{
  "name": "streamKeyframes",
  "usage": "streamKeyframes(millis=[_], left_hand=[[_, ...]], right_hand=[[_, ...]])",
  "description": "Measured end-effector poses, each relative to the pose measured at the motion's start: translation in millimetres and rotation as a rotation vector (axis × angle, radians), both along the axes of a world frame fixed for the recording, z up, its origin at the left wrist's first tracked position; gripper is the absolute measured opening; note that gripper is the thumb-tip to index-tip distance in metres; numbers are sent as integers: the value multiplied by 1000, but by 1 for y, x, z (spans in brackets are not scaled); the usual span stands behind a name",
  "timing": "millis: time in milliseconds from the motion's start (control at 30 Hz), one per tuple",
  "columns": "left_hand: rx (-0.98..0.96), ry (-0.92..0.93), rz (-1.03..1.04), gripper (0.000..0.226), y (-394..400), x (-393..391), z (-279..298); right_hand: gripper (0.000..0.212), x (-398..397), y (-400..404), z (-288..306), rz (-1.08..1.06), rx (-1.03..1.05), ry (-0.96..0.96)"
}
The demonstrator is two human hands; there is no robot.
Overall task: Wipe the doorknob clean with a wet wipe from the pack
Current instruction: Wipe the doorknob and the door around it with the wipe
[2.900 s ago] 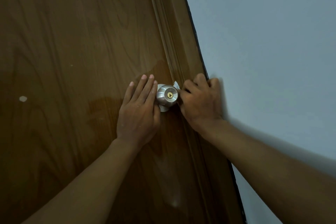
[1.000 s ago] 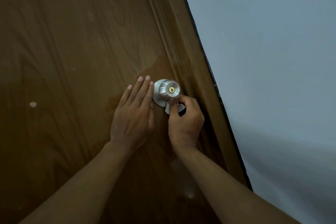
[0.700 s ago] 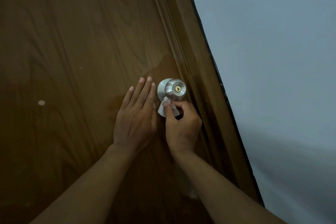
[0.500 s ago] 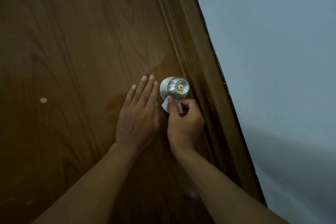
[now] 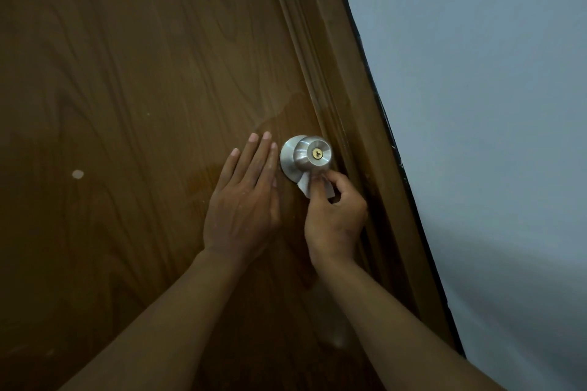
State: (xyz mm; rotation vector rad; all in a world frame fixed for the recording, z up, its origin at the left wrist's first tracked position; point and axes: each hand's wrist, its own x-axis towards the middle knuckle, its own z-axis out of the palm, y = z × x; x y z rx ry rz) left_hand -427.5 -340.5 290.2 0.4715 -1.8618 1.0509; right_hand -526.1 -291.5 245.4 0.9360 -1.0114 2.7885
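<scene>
A round silver doorknob (image 5: 309, 154) with a brass keyhole sits on a brown wooden door (image 5: 143, 89), on a round silver base plate. Just under the knob, my right hand (image 5: 335, 213) pinches a small white wet wipe (image 5: 304, 185) between thumb and fingers and presses it against the knob's lower side. My left hand (image 5: 244, 197) lies flat on the door to the left of the knob, fingers straight and together, its fingertips beside the base plate. The wipe pack is not in view.
The brown door frame (image 5: 349, 98) runs diagonally right of the knob, and a pale grey-blue wall (image 5: 482, 105) fills the right side. A small pale spot (image 5: 77, 174) marks the door at the left.
My right hand has come from the knob's right side to beneath it with the wipe and keeps rubbing along the lower edge. My left hand stays flat on the door.
</scene>
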Motion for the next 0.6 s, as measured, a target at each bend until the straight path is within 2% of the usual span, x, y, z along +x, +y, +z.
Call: streamKeyframes(millis=[133,467,600], left_hand=[[-18,-6,5,55,0,0,0],[-13,-3,21,55,-2,1,-1],[8,-1,10,55,0,1,-2]], right_hand=[[11,5,0,1,-13,40,70],[6,11,-9,4,-155,-4,-122],[10,3,-7,3,-238,36,-16]])
